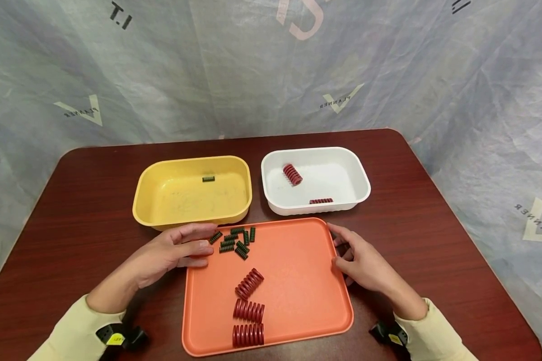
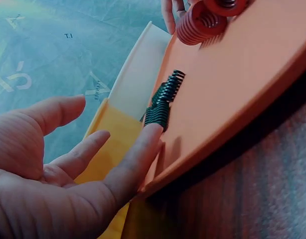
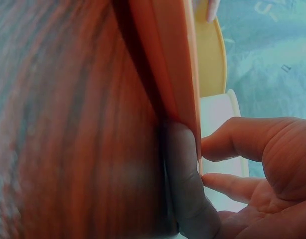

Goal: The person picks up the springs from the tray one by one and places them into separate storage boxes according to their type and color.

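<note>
An orange tray (image 1: 293, 271) lies on the table. Several small dark green springs (image 1: 235, 239) are gathered in its upper left corner, and three larger red springs (image 1: 248, 311) lie toward its lower middle. My left hand (image 1: 173, 250) is at the tray's upper left edge, its fingers extended and spread, fingertips right by the green springs (image 2: 163, 102). At the right edge, my right hand (image 1: 361, 258) grips the tray's rim; in the right wrist view one finger (image 3: 185, 164) lies along the outer side while the thumb (image 3: 232, 139) meets the rim.
Behind the tray stands a yellow bin (image 1: 185, 200) with one green spring (image 1: 209, 178) in it. To its right is a white bin (image 1: 329, 175) holding two red springs (image 1: 292, 174). A printed sheet (image 1: 208, 75) hangs behind the dark wooden table (image 1: 433, 250).
</note>
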Motion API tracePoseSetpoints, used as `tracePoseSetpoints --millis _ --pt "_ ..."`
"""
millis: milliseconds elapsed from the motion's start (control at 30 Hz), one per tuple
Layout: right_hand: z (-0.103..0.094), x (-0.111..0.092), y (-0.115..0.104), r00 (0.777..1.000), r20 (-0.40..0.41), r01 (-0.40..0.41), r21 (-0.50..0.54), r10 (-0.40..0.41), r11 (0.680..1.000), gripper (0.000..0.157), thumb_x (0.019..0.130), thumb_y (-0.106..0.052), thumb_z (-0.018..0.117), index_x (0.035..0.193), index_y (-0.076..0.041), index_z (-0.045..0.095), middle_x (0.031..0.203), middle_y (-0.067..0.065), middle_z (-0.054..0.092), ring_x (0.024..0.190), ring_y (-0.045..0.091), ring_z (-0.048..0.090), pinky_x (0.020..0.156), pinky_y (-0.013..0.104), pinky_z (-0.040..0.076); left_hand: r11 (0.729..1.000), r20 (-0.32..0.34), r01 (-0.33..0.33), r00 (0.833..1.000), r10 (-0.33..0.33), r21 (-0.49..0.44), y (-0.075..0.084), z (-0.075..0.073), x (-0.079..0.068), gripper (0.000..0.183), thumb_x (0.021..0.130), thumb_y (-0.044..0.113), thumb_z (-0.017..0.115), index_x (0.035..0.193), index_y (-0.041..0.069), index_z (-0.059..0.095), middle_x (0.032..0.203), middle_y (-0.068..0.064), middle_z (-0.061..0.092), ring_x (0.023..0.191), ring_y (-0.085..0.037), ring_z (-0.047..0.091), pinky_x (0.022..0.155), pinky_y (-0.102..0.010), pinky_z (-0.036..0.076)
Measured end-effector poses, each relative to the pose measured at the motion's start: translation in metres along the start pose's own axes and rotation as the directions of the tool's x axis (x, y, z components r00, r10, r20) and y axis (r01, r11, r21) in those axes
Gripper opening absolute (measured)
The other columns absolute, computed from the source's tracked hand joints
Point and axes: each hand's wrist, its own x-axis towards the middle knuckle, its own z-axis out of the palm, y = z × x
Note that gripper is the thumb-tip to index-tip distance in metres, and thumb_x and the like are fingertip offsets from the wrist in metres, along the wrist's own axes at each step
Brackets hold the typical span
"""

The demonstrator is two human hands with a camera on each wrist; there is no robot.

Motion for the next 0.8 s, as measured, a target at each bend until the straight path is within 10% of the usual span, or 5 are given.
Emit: tracePoseSetpoints --millis 800 --pt "0.0 0.0 0.0 1.0 0.002 0.005 0.001 -0.005 1.0 0.074 0.092 0.011 0.063 0.159 -0.004 0.034 0.119 0.025 0.052 0.071 0.024 0.066 0.043 0.038 0.059 0.998 -0.023 0.029 0.999 -0.028 0.061 -0.006 0.007 0.012 0.058 0.101 0.013 0.069 0.151 -0.007 0.045 0.147 -0.027 0.05 0.116 -0.026 0.066 0.097 -0.04 0.058"
